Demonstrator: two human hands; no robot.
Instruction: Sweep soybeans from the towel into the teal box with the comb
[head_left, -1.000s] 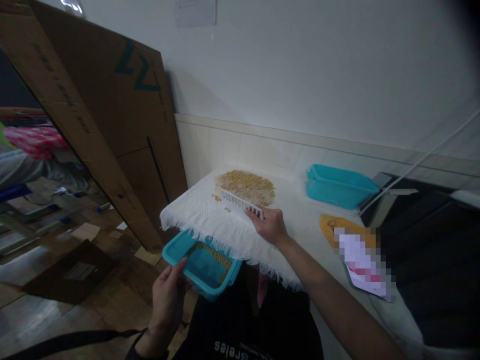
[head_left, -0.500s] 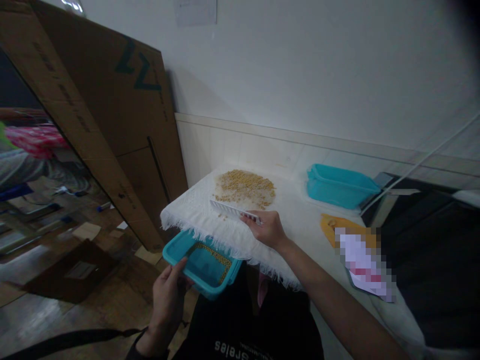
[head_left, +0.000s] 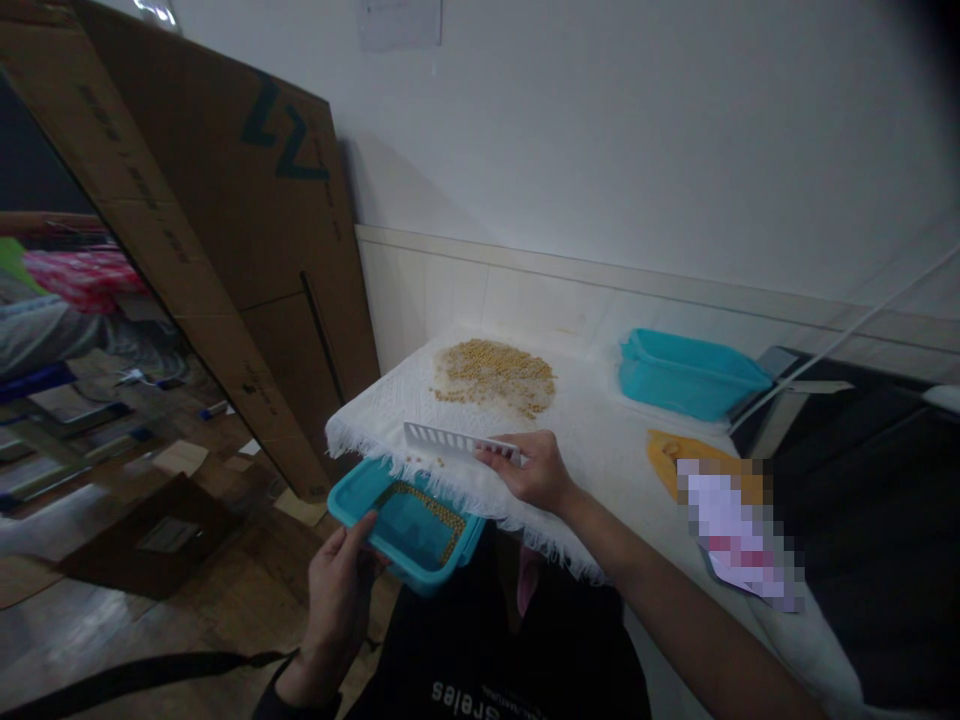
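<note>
My left hand grips the near-left rim of a turquoise plastic basin, held just below the front edge of the table. Yellow beans, which look like soybeans, lie along the basin's far and right sides. My right hand is closed on one end of a white slotted plastic strip, which stands on edge near the cloth's fringe. A few loose beans lie in front of the strip, towards the basin. Beyond it, a spread of beans covers the middle of the white cloth.
A second turquoise basin stands at the table's back right. In front of it lie a yellow item and a partly blurred packet. A tall cardboard box rises at the left. Flattened cardboard lies on the floor.
My right hand has drawn the slotted strip towards me, nearer the fringed edge, and some loose beans have shifted with it. My left hand still holds the basin in place.
</note>
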